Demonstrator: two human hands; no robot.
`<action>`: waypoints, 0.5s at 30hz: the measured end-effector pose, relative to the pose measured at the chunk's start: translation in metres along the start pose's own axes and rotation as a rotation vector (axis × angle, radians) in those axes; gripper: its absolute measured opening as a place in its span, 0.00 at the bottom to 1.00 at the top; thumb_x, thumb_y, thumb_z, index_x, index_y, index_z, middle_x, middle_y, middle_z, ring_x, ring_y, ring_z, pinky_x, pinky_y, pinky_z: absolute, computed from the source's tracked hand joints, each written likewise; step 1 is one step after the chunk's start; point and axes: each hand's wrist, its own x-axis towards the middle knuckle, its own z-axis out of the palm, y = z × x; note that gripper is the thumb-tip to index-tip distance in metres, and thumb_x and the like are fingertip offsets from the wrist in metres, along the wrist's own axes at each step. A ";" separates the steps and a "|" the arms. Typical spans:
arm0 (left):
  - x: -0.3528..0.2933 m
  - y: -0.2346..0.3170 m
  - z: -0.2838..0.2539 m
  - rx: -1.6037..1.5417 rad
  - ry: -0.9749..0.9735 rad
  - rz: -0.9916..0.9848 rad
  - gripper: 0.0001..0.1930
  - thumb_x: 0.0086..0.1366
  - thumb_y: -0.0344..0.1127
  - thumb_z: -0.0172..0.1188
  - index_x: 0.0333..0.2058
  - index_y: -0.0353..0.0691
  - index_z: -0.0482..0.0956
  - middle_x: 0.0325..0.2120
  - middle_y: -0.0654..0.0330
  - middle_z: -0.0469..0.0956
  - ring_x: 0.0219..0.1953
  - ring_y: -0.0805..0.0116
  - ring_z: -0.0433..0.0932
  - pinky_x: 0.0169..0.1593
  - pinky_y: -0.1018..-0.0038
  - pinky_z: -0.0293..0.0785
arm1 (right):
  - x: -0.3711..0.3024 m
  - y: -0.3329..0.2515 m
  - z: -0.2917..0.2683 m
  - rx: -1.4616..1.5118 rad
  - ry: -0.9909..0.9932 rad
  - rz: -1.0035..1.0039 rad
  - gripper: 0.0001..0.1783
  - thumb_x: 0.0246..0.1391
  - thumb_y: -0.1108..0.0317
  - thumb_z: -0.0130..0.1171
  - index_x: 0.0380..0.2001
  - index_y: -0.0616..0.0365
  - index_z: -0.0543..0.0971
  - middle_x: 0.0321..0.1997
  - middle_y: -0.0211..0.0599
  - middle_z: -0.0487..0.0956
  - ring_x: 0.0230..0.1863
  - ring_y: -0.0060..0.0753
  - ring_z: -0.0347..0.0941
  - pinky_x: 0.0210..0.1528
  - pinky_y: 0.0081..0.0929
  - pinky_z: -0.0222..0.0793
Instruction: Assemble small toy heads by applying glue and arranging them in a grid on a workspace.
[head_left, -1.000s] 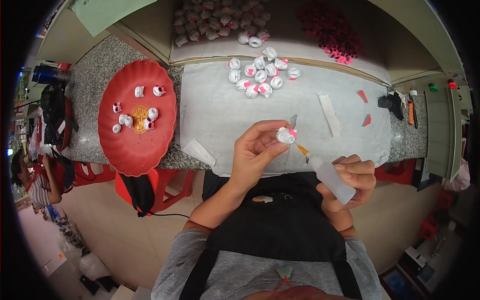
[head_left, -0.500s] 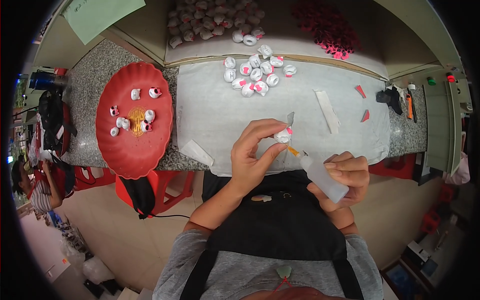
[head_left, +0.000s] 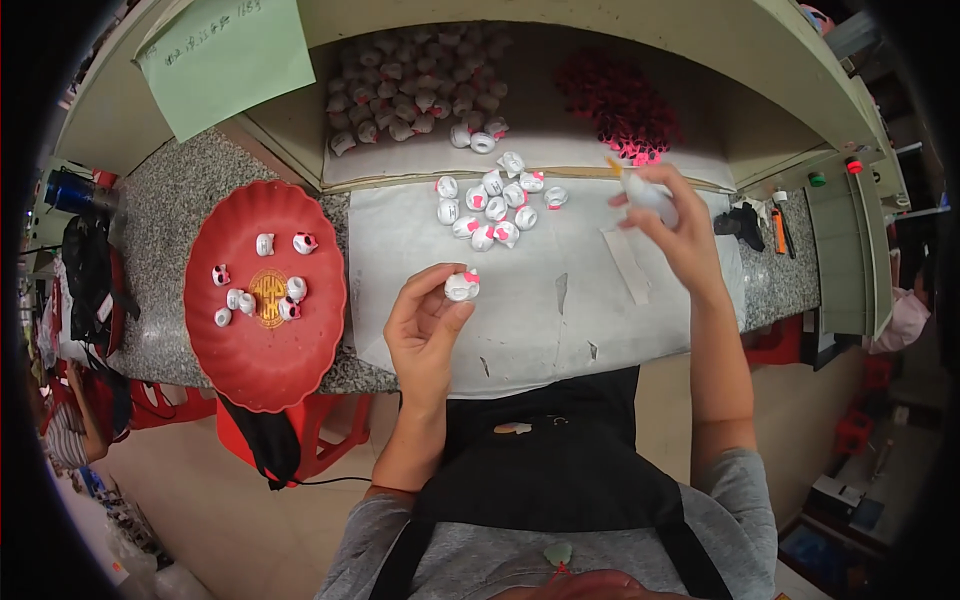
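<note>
Between the thumb and fingers of my left hand (head_left: 425, 325) is a small white cat-head-shaped piece (head_left: 461, 289) with a pink mark on it. My right hand (head_left: 685, 225) is wrapped round a translucent squeeze bottle (head_left: 645, 196) with a yellow nozzle, slightly blurred, raised over the right side of the white paper sheet (head_left: 400, 345). A loose group of similar white pieces (head_left: 495, 208) lies on the sheet beyond my left hand. Behind them, a pile of small pink and black pieces (head_left: 620, 105) sits in the shelf, beyond the bottle.
A red scalloped tray (head_left: 215, 365) with several finished-looking pieces stands on the granite counter at left. More white pieces (head_left: 410, 85) fill the shelf's left part. A white strip (head_left: 627, 265) lies on the sheet; an orange-handled tool (head_left: 779, 230) lies at right.
My hands have drawn apart. The right hand has carried the bottle forward and up toward the shelf, while the left has moved left with the white piece. The view has shifted too.
</note>
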 end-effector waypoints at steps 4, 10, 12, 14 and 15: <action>0.000 0.004 -0.005 -0.007 0.016 0.019 0.16 0.48 0.18 0.52 0.38 0.32 0.66 0.37 0.55 0.67 0.39 0.71 0.68 0.42 0.79 0.63 | 0.089 0.047 -0.019 -0.719 0.090 0.083 0.15 0.37 0.75 0.52 0.34 0.60 0.68 0.36 0.38 0.66 0.37 0.32 0.68 0.35 0.24 0.66; -0.002 0.009 -0.010 -0.025 0.021 0.001 0.16 0.48 0.19 0.53 0.39 0.31 0.66 0.37 0.55 0.67 0.38 0.71 0.69 0.42 0.79 0.64 | 0.136 0.064 -0.011 -1.253 -0.005 -0.588 0.16 0.38 0.67 0.55 0.35 0.54 0.70 0.32 0.41 0.69 0.33 0.40 0.67 0.35 0.31 0.64; -0.002 0.010 -0.009 -0.052 0.007 -0.032 0.17 0.48 0.20 0.52 0.40 0.32 0.65 0.36 0.53 0.68 0.37 0.68 0.70 0.43 0.73 0.66 | 0.131 0.057 -0.013 -1.161 -0.057 -0.345 0.18 0.37 0.67 0.56 0.36 0.52 0.69 0.42 0.38 0.66 0.41 0.41 0.63 0.42 0.30 0.61; -0.003 0.012 -0.005 -0.066 -0.021 -0.046 0.17 0.48 0.20 0.52 0.40 0.32 0.65 0.36 0.53 0.68 0.37 0.68 0.70 0.43 0.72 0.67 | 0.116 0.051 -0.018 -1.095 0.051 -0.391 0.16 0.38 0.67 0.56 0.34 0.54 0.69 0.39 0.37 0.68 0.37 0.37 0.65 0.38 0.27 0.62; -0.003 0.012 -0.006 -0.073 -0.023 -0.056 0.17 0.48 0.20 0.52 0.40 0.32 0.65 0.36 0.53 0.68 0.38 0.68 0.70 0.43 0.71 0.67 | 0.110 0.045 -0.012 -1.014 0.137 -0.447 0.14 0.38 0.67 0.56 0.33 0.56 0.70 0.36 0.37 0.70 0.34 0.33 0.67 0.34 0.23 0.63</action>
